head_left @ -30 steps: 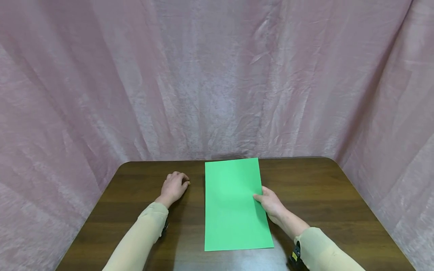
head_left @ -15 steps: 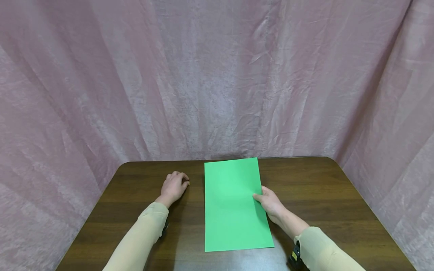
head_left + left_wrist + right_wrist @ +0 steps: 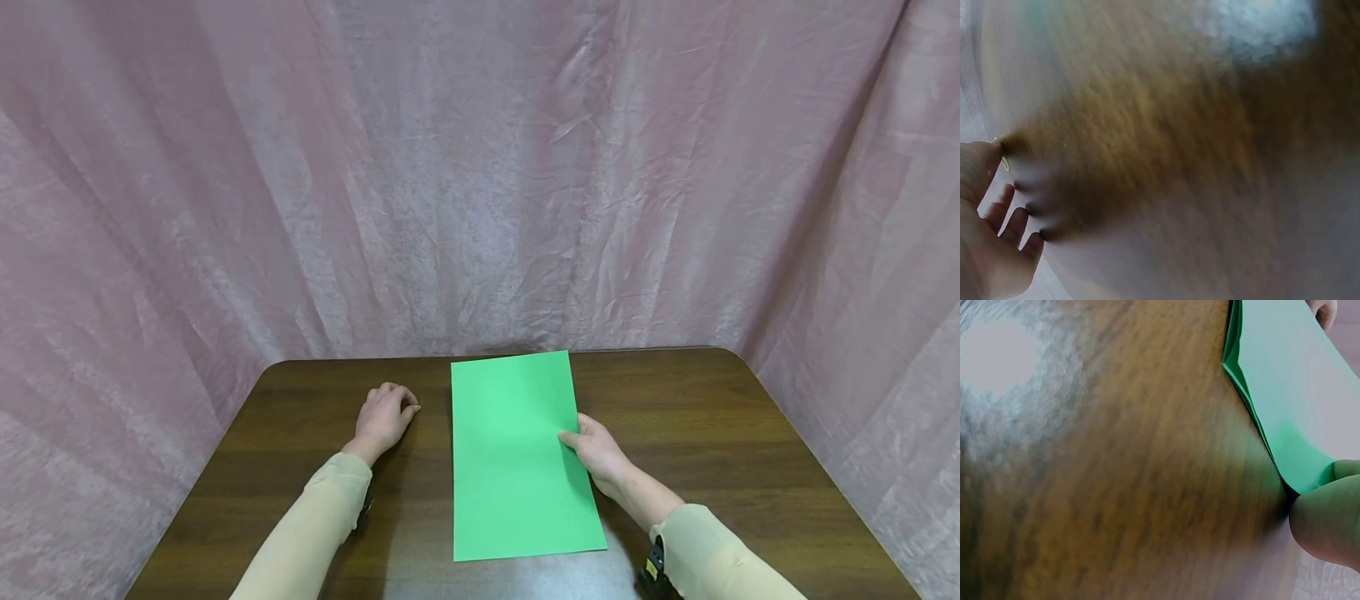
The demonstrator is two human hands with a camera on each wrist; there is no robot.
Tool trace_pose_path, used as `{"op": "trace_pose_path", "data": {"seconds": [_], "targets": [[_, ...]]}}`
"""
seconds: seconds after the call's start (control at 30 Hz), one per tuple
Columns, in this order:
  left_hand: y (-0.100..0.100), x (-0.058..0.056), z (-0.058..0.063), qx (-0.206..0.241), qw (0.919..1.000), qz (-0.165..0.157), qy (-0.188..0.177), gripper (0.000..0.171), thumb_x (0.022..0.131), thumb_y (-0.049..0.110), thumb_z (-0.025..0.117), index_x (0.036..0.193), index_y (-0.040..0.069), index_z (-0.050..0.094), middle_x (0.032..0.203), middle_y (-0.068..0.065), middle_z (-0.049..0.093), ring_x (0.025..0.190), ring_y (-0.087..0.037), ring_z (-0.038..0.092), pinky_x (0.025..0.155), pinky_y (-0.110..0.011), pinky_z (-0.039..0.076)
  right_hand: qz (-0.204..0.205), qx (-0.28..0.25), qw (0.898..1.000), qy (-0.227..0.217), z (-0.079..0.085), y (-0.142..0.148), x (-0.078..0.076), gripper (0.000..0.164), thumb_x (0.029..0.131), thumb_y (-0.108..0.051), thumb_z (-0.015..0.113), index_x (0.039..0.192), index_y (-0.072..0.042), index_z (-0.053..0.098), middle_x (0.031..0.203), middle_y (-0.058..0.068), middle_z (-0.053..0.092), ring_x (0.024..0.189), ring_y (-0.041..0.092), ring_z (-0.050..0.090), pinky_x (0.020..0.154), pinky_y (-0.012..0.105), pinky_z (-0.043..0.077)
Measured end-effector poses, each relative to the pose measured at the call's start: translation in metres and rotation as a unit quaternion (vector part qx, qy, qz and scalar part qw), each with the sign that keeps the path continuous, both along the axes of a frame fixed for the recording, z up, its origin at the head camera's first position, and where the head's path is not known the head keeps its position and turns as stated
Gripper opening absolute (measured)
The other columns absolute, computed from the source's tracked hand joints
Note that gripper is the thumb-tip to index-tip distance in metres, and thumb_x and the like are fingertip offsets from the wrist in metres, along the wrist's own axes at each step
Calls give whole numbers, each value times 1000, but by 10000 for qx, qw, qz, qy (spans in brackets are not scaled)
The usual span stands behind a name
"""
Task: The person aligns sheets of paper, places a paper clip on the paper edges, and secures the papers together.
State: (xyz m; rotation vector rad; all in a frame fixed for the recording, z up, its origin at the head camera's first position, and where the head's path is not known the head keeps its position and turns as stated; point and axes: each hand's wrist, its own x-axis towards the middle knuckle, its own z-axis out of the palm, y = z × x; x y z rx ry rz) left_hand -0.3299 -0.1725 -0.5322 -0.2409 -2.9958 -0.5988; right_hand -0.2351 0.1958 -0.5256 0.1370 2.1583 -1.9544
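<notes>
Green paper (image 3: 513,467) stands out at the middle of the table, long side running away from me. More than one layer shows along its edge in the right wrist view, where the paper (image 3: 1297,394) bends up. My right hand (image 3: 597,454) pinches its right edge, thumb on top and fingers beneath. To the left of the paper, my left hand (image 3: 382,419) is low over the table, apart from it. Between its thumb and forefinger it pinches a small yellow wire loop, like a paper clip (image 3: 1005,164). The other left fingers are spread and slightly bent.
The brown wood-grain table (image 3: 712,433) has rounded far corners. Behind it hangs a pink curtain (image 3: 480,183), which also runs down the right side. A bright reflection lies on the tabletop near its front.
The green paper has shifted very slightly toward me and to the left at its far end. Both hands keep their grips and stay almost in place.
</notes>
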Motion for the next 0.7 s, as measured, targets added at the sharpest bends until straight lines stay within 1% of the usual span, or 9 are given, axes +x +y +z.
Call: {"op": "trace_pose_path", "data": {"seconds": [0.23, 0.37, 0.43, 0.5, 0.6, 0.7], "targets": [[0, 2, 2, 36, 10000, -26, -14, 6, 100, 21, 70, 98, 16, 72, 130, -15, 58, 124, -41, 48, 101, -56, 44, 27, -35, 10000, 24, 2, 0, 0, 45, 108, -10, 48, 151, 3, 42, 124, 18, 64, 94, 25, 67, 79, 41, 56], [-2, 2, 0, 68, 9999, -92, -56, 7, 101, 22, 68, 96, 17, 70, 132, -15, 57, 127, -41, 46, 103, -57, 42, 5, -12, 10000, 28, 1, 0, 1, 46, 108, -10, 48, 151, 3, 41, 128, 19, 63, 96, 25, 67, 79, 42, 56], [-4, 2, -1, 141, 9998, -136, -46, 8, 102, 22, 67, 98, 16, 69, 130, -15, 58, 127, -42, 46, 104, -57, 42, -10, 6, 10000, 27, 0, -1, 1, 46, 108, -10, 48, 151, 3, 42, 129, 20, 63, 97, 25, 67, 80, 42, 56], [-6, 2, -2, 285, 9995, -158, 16, 8, 103, 21, 65, 100, 15, 69, 124, -14, 61, 126, -43, 47, 103, -57, 42, -23, 24, 10000, 21, 0, -1, 1, 45, 108, -10, 48, 151, 3, 42, 130, 19, 63, 98, 25, 66, 80, 41, 56], [-9, 2, -1, 614, 9980, -108, 68, 9, 104, 21, 63, 105, 12, 67, 114, -10, 66, 122, -42, 51, 98, -56, 46, -16, 34, 10000, 35, -1, -1, 0, 45, 109, -10, 48, 151, 3, 42, 129, 20, 63, 98, 26, 67, 80, 40, 57], [-10, 3, 2, 909, 9958, -21, 37, 11, 106, 21, 59, 110, 12, 64, 107, -6, 67, 107, -34, 59, 85, -50, 50, -10, -2, 10000, 21, 0, 0, 0, 45, 109, -10, 48, 152, 3, 41, 129, 19, 63, 98, 26, 67, 79, 40, 57]]}}
